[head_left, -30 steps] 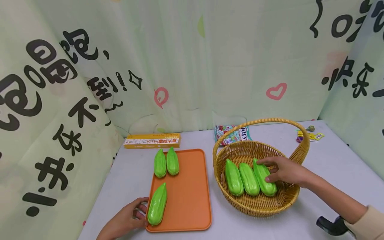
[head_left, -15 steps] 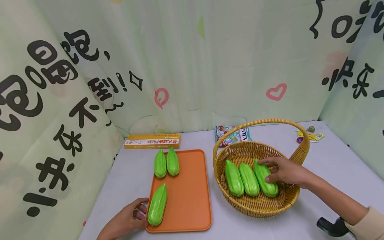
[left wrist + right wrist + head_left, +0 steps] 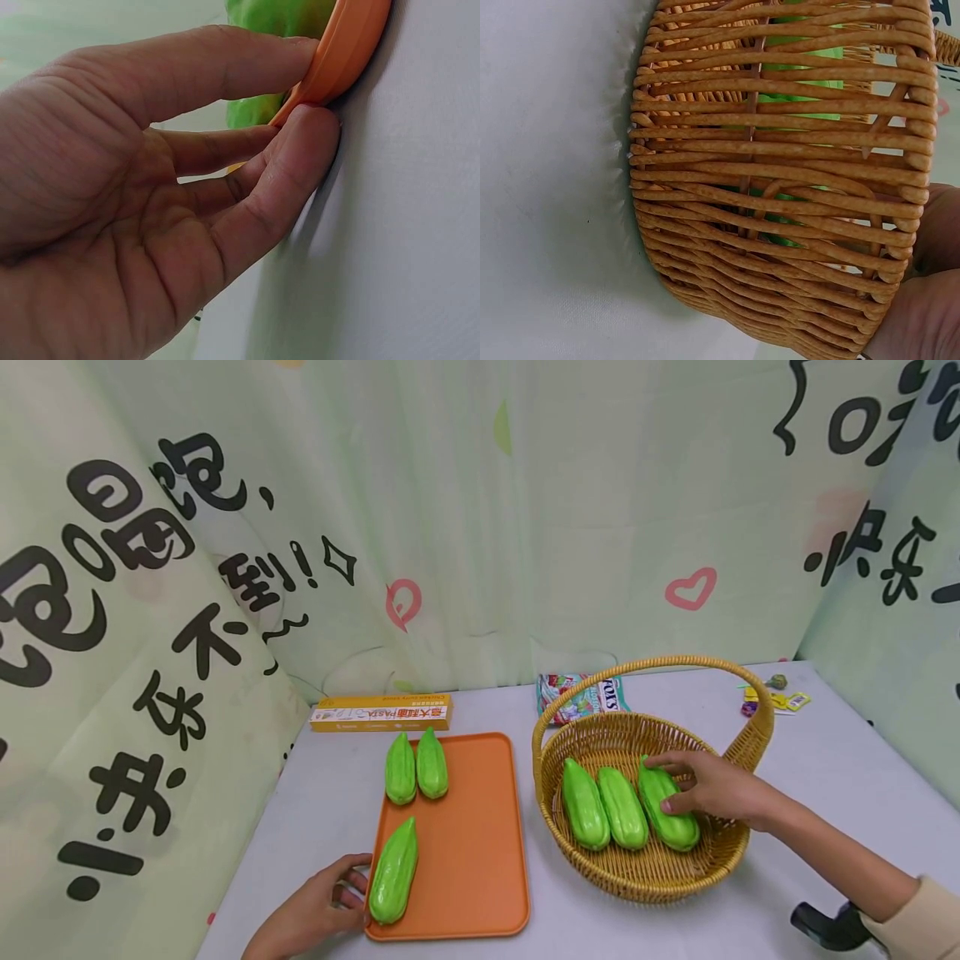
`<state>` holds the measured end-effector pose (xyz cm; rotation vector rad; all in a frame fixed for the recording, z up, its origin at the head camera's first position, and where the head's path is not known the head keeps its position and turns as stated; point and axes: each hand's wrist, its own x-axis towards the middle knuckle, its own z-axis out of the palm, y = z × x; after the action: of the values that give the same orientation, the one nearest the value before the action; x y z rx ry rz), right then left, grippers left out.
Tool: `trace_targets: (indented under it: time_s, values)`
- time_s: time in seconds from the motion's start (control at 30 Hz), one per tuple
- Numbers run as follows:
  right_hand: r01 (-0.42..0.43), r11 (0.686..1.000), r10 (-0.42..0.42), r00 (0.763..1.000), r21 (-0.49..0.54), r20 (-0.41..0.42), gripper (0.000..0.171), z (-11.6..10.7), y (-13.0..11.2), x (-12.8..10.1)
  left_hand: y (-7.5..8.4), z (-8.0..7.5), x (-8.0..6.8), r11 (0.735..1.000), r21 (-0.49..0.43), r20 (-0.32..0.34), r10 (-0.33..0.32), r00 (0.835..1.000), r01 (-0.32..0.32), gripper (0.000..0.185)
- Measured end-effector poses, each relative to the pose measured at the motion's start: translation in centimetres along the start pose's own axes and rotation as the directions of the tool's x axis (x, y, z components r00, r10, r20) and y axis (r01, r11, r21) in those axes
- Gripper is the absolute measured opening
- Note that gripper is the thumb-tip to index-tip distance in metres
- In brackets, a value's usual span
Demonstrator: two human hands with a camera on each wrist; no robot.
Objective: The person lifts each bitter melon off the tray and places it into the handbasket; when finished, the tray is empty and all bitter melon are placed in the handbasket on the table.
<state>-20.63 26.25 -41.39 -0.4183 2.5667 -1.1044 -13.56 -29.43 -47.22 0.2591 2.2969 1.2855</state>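
Observation:
My left hand (image 3: 324, 897) pinches the left rim of an orange tray (image 3: 472, 843), fingers on either side of the edge in the left wrist view. On the tray lie three glossy green gourds, one (image 3: 393, 872) near that hand and two (image 3: 416, 767) at the far left corner. A round wicker basket (image 3: 637, 885) stands to the right, holding three like gourds in a row. My right hand (image 3: 712, 789) reaches in and holds the rightmost gourd (image 3: 667, 822), thumb on its side and fingertips at its narrow end. In the right wrist view, the basket's woven wall (image 3: 795, 172) mostly hides them.
The basket's tall handle (image 3: 675, 662) arches over it. Behind the tray lies a yellow pasta box (image 3: 381, 713), and a colourful snack bag (image 3: 581, 695) lies behind the basket. Small yellow packets (image 3: 783, 700) sit at the back right. A printed curtain (image 3: 480, 527) encloses the table.
The rightmost gourd has shifted slightly to the right inside the basket, away from the middle one, under my right hand. My left hand and the tray stay in place.

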Motion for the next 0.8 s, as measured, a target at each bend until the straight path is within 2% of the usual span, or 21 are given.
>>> trace_targets:
  time_s: [0.23, 0.43, 0.53, 0.63, 0.7, 0.8]
  values:
    - [-0.013, 1.000, 0.013, 1.000, -0.003, -0.005, 0.064, 0.1, -0.1, 0.0, -0.1, 0.0, 0.0, 1.000, -0.002, -0.008, -0.013, 1.000, 0.013, 0.072]
    - [0.005, 0.998, -0.009, 0.999, -0.070, -0.052, 0.068, 0.2, -0.9, -0.4, -0.1, 0.1, 0.1, 1.000, -0.011, -0.010, -0.027, 1.000, 0.027, 0.072]
    - [0.026, 0.995, -0.033, 0.996, -0.099, -0.078, 0.071, 0.4, -2.5, -0.9, -0.2, 0.1, 0.1, 0.999, -0.013, -0.011, -0.036, 0.999, 0.036, 0.072]
    - [0.073, 0.994, -0.082, 0.991, -0.084, -0.106, 0.069, 1.1, -4.7, -1.5, -0.2, 0.1, 0.1, 0.999, -0.008, -0.016, -0.052, 0.999, 0.052, 0.071]
    - [0.113, 0.992, -0.118, 0.985, -0.049, -0.124, 0.067, 2.0, -6.4, -1.9, -0.3, 0.1, 0.1, 0.998, -0.008, -0.019, -0.060, 0.998, 0.060, 0.070]
    - [0.182, 0.982, -0.174, 0.976, 0.057, -0.130, 0.062, 4.0, -9.1, -2.4, -0.2, 0.0, 0.1, 0.998, -0.027, -0.017, -0.061, 0.998, 0.061, 0.071]
